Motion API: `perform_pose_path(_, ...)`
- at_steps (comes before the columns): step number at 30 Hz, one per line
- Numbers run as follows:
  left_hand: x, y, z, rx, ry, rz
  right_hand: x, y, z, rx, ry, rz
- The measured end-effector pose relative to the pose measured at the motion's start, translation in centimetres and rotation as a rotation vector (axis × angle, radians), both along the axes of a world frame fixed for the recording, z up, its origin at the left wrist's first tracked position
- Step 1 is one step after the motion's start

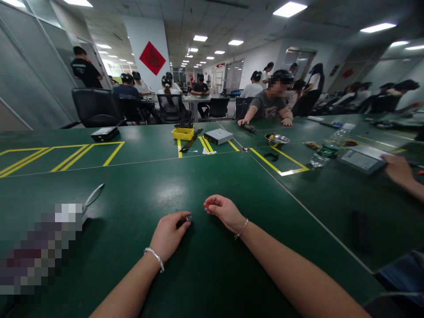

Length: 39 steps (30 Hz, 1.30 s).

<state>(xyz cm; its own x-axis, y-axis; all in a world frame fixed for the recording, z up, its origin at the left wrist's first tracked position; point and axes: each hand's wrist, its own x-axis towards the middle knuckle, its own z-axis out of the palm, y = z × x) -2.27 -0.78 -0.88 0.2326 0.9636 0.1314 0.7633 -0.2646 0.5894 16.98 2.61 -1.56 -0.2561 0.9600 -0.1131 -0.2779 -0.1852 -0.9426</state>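
Note:
Between the thumb and fingers of my left hand (168,234) is a small, clear or silvery piece (188,217), too small to name. My left hand rests on or just above the green table (139,190). My right hand (224,212) pinches a small orange-red piece (207,205), its kind also unclear. The two hands are apart, with the fingertips facing each other over the tabletop. Each wrist wears a bracelet.
A yellow bin (183,134) and a grey drive-like box (218,136) stand farther back. On the right are a metal bowl (277,139), a plastic bottle (324,155) and another person's hand (400,172) at a metal box (362,160). A black box (105,133) lies back left.

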Motion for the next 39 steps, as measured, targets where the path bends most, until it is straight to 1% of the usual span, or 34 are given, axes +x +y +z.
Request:
perform_pose_path(2, 0.2, -0.1, 0.1, -0.01, -0.026, 0.031, -0.1, 0.1, -0.1, 0.055, -0.053, 0.038)
perform_pose_path(5, 0.4, -0.2, 0.2, 0.0, -0.018, 0.037, -0.1, 0.0, -0.1, 0.103, -0.128, 0.07)
perform_pose_path(11, 0.4, -0.3, 0.2, 0.042, 0.038, -0.031, -0.5, -0.3, -0.3, 0.213, -0.341, 0.093)
perform_pose_path(14, 0.5, -0.4, 0.2, 0.081, 0.079, -0.077, -1.3, -1.0, 0.0, 0.237, -0.45, 0.099)
perform_pose_path(16, 0.5, -0.5, 0.2, 0.119, 0.109, -0.082, -2.0, -1.6, 0.2, 0.254, -0.481, 0.073)
perform_pose_path(18, 0.6, -0.6, 0.2, 0.154, 0.141, -0.073, -2.5, -2.1, 0.4, 0.247, -0.462, 0.043)
perform_pose_path(22, 0.7, -0.8, 0.3, 0.182, 0.168, -0.076, -3.2, -2.2, 0.1, 0.114, -0.29, 0.015)
perform_pose_path(25, 0.8, -0.8, 0.4, 0.185, 0.166, -0.071, -3.3, -2.1, -0.2, 0.08, -0.271, -0.014)
perform_pose_path(30, 0.9, -0.8, 0.3, 0.187, 0.193, -0.047, -3.5, -2.5, -0.1, 0.117, -0.385, -0.052)
perform_pose_path(34, 0.8, -0.7, -0.2, 0.202, 0.209, 0.005, -3.9, -3.3, 0.2, 0.289, -0.498, -0.132)
perform_pose_path(36, 0.6, -0.5, -0.5, 0.218, 0.209, 0.035, -4.1, -3.6, 0.2, 0.352, -0.51, -0.147)
perform_pose_path(38, 0.4, -0.4, -0.7, 0.225, 0.207, 0.051, -4.4, -3.6, 0.1, 0.324, -0.453, -0.121)
perform_pose_path(39, 0.4, -0.3, -0.8, 0.229, 0.205, 0.054, -4.5, -3.6, 0.0, 0.267, -0.397, -0.104)
